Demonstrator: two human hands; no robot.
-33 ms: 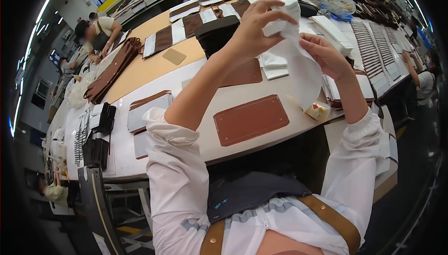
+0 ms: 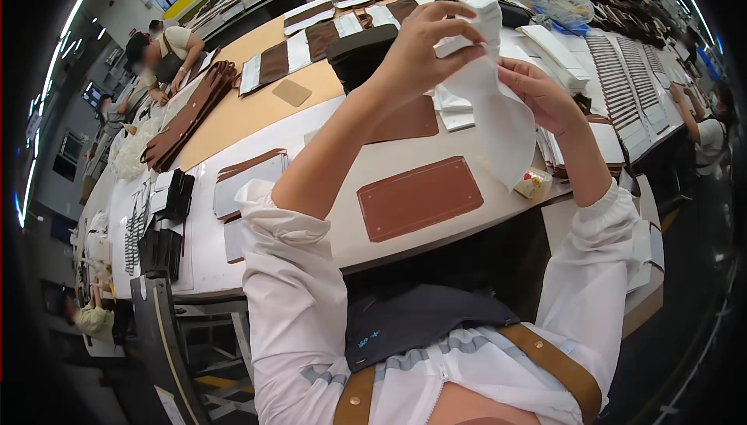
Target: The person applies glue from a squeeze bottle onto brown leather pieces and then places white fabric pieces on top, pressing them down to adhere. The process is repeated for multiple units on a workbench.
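A thin white sheet [image 2: 502, 125] hangs raised above the table between my two hands, its lower end curving down to a point. My left hand [image 2: 437, 45] is closed on its upper part, thumb and fingers curled around the edge. My right hand [image 2: 541, 96] pinches the sheet's right edge a little lower. Beneath lies a flat reddish-brown panel [image 2: 420, 201] with pale lines along its border, touched by neither hand. Behind my left forearm, a second brown panel [image 2: 408, 123] shows in part, beside a small stack of white pieces [image 2: 454, 114].
A small yellow-and-white packet [image 2: 533, 184] sits by the table's front edge. At left are black stacked pieces [image 2: 163, 250] and brown-edged grey panels [image 2: 250, 184]. A black object [image 2: 359, 55] stands behind my left arm. Co-workers [image 2: 173, 55] sit at the left and right.
Only slight shifts: my left thumb and fingers have moved a little on the sheet, and the sheet's lower tip hangs slightly lower.
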